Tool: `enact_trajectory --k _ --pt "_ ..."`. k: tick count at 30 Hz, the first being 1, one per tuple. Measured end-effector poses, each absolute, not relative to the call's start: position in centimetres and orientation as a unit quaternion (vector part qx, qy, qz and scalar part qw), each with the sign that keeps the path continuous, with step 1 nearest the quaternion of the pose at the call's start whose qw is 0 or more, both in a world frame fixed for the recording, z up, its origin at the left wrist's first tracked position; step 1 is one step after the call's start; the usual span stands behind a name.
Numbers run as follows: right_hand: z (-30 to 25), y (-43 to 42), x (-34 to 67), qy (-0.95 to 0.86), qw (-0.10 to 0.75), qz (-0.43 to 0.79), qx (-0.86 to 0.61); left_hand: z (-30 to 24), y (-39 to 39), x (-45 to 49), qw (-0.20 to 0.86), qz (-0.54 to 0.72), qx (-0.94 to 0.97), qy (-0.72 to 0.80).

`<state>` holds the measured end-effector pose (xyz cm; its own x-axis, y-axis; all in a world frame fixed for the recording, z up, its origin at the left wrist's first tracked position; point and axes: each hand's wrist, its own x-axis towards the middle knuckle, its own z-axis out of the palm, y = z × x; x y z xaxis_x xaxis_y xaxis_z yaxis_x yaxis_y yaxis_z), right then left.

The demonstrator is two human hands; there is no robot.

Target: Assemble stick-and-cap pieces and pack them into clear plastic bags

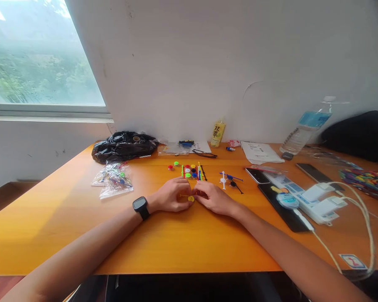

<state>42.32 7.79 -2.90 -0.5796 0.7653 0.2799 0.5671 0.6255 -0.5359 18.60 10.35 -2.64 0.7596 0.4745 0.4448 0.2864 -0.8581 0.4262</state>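
Note:
My left hand [172, 195], with a black watch on its wrist, is closed around a small yellow plastic piece [191, 199] that has a round disc and a thin rod. Facing it, my right hand [213, 196] pinches at the disc's right side, and its fingertips partly hide the piece. Just beyond both hands lie several small coloured discs, among them a white one [187, 170] and a red one [170, 167]. Coloured rods [199, 170] lie beside them. To the right sit a white disc with a rod [223, 180] and blue and black ones [233, 183].
Clear bags of parts [116, 180] and a black plastic bag [124, 146] lie at the left. Along the wall stand a yellow drink bottle [218, 134] and a tilted water bottle [305, 130]. Phones, a power strip [302, 199] and white cables crowd the right side.

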Motion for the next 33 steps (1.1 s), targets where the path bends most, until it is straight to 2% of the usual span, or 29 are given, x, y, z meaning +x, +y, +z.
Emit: enact_trajectory --k 13,33 --pt "-2.2 7.4 42.4 -0.859 0.261 0.141 -0.418 -3.1 10.5 18.7 0.168 0.297 0.915 0.217" --pt "-2.6 7.3 42.2 -0.828 0.31 0.167 -0.437 -3.9 11.0 18.7 0.102 0.304 0.897 0.305"
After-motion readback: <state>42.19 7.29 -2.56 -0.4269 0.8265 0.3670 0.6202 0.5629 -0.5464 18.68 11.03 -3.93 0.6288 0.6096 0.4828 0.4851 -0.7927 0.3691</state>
